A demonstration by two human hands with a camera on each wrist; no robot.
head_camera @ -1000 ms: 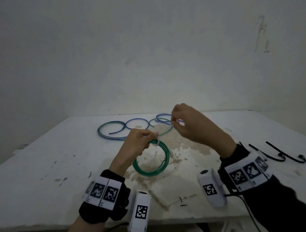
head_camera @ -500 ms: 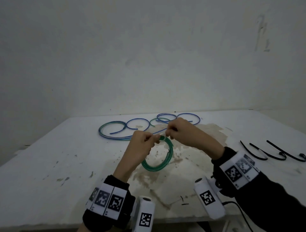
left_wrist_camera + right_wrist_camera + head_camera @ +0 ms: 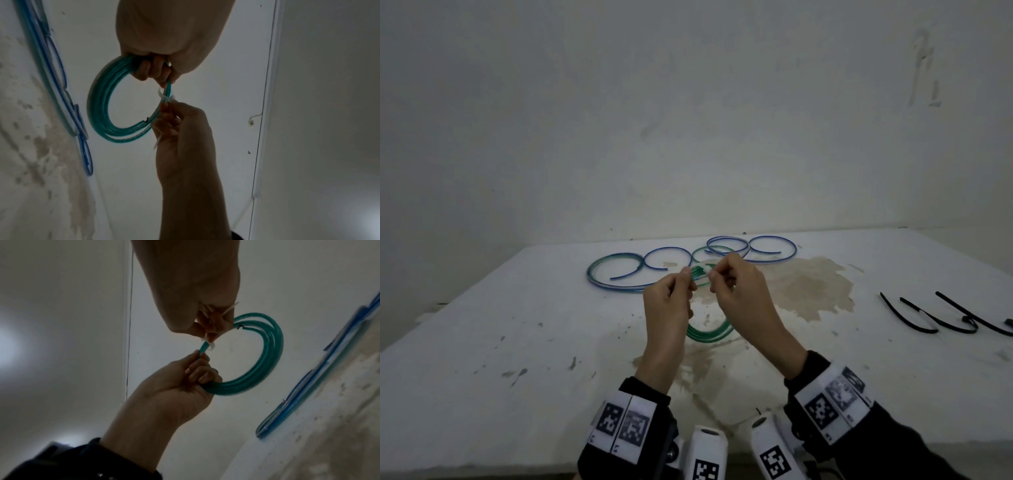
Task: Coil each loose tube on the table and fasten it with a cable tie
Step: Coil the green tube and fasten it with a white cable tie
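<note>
A coiled green tube (image 3: 710, 334) (image 3: 102, 110) (image 3: 265, 365) hangs above the white table (image 3: 500, 342), held up by both hands. My left hand (image 3: 671, 301) (image 3: 162, 48) (image 3: 180, 381) grips the top of the coil with curled fingers. A white cable tie (image 3: 167, 98) (image 3: 210, 345) is looped round the coil's strands just beside that grip. My right hand (image 3: 739, 291) (image 3: 179, 126) (image 3: 205, 308) pinches the tie at the loop, and the tie's loose tail (image 3: 157, 142) pokes out of the fist. Loose blue and green tubes (image 3: 688, 260) lie further back on the table.
Several black cable ties (image 3: 945, 315) lie on the table at the right. A brown stain (image 3: 808, 291) covers the table's middle. A plain wall (image 3: 688, 120) stands close behind the table's far edge.
My right hand has come back down and left to the coil, closing the gap to the left hand. The coil has risen and both hands now sit close together.
</note>
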